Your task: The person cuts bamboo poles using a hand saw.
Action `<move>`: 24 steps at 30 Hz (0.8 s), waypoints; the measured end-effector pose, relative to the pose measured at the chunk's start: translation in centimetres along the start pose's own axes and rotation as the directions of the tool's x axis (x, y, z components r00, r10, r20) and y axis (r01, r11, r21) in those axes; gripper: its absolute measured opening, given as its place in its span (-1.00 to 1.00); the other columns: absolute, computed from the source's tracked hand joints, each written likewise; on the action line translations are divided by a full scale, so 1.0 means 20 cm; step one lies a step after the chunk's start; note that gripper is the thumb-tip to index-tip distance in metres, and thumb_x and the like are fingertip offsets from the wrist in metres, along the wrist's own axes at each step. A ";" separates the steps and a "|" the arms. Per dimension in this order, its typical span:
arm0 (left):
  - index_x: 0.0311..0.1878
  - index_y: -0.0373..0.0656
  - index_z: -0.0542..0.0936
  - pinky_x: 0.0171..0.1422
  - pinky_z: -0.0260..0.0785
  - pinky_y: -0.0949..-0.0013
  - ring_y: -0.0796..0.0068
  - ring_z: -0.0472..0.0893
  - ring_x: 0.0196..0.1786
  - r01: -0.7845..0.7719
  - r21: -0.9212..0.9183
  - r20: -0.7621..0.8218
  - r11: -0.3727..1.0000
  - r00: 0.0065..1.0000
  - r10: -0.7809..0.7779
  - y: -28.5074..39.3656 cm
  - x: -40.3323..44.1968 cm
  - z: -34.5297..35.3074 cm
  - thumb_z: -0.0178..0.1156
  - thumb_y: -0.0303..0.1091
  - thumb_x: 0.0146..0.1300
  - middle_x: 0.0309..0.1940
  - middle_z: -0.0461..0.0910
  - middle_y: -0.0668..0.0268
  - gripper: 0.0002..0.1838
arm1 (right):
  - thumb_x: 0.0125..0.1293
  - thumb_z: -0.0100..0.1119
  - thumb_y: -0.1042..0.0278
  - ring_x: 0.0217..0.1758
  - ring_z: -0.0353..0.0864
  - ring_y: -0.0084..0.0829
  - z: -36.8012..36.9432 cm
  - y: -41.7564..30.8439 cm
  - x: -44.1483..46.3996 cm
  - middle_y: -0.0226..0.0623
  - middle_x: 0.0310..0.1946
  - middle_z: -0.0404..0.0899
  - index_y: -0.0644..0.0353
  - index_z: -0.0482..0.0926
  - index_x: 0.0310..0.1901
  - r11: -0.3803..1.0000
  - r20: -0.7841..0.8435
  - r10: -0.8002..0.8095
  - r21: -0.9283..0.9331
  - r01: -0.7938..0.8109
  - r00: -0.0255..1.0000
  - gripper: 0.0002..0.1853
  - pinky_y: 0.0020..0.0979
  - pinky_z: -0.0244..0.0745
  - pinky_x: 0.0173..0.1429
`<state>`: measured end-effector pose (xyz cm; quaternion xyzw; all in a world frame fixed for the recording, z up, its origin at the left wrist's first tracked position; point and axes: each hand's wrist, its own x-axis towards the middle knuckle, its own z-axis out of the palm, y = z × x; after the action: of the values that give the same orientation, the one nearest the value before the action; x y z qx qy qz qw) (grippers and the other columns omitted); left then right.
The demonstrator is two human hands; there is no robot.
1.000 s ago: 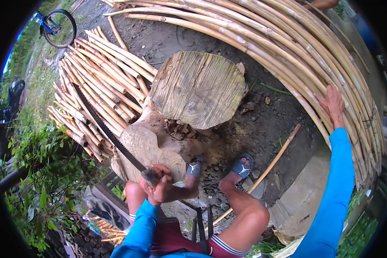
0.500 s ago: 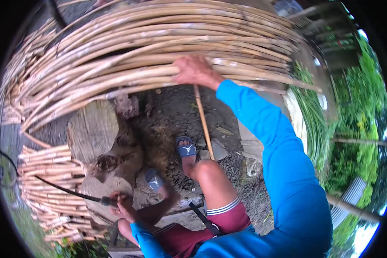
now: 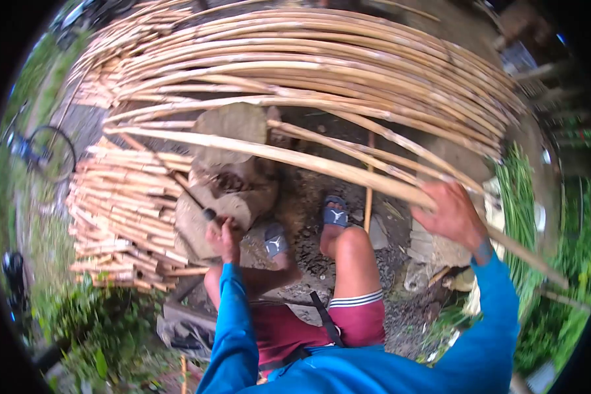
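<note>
My left hand is closed round the handle of what looks like a machete, its long thin dark blade pointing up and left. It hovers over a pale wooden stump. A long bamboo pole slants across the view from upper left to lower right, in front of a second, taller log. My right hand grips this pole toward its right end, with the fingers wrapped over it. Behind, many more bamboo poles lie side by side, and a few loose ones cross near the log.
Short cut bamboo pieces are piled at the left. A bicycle stands beyond them. Long green stalks lie at the right. A thin upright stick stands by my sandalled foot. Leafy plants grow at lower left.
My right hand has moved right and down from the pile, bringing a pole toward me across the logs. The machete's blade now points more upward. The view has shifted left.
</note>
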<state>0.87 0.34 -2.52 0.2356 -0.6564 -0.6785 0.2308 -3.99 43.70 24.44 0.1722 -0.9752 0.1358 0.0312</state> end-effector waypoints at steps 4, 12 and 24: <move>-0.35 -0.30 0.61 -0.37 0.46 0.41 0.50 0.61 -0.52 -0.035 0.102 -0.019 0.994 0.999 0.037 -0.01 0.01 0.01 0.22 -0.44 0.11 -0.53 0.59 0.25 -0.89 | 0.01 0.35 0.26 -0.47 0.54 0.12 -0.01 0.05 -0.31 0.08 -0.55 0.54 0.28 0.56 -0.51 0.987 0.329 0.127 0.046 -0.151 0.936 -0.75 -0.08 0.46 -0.34; -0.41 -0.29 0.59 -0.38 0.46 0.38 0.46 0.60 -0.54 -0.053 0.241 0.020 0.969 0.999 0.050 0.07 0.02 0.00 0.20 -0.34 0.09 -0.57 0.58 0.26 -0.83 | -0.02 0.37 0.22 -0.37 0.60 0.15 0.55 0.58 -0.69 0.09 -0.50 0.59 0.27 0.54 -0.53 0.937 0.362 0.346 -0.088 -0.337 0.866 -0.72 0.01 0.50 -0.24; -0.33 -0.25 0.62 -0.36 0.35 0.44 0.52 0.54 -0.48 0.166 0.273 0.022 0.947 0.984 -0.179 0.18 -0.12 0.03 0.23 -0.32 0.15 -0.53 0.58 0.30 -0.82 | -0.01 0.29 0.15 -0.19 0.62 0.13 0.72 1.16 -0.91 0.07 -0.34 0.65 0.14 0.70 -0.40 0.856 0.264 0.502 -0.288 -0.430 0.823 -0.76 0.02 0.51 -0.03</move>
<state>2.41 2.14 1.16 0.3057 -0.7247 -0.6055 0.1210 4.84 66.59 2.85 -0.0568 -0.9873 0.0018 -0.1482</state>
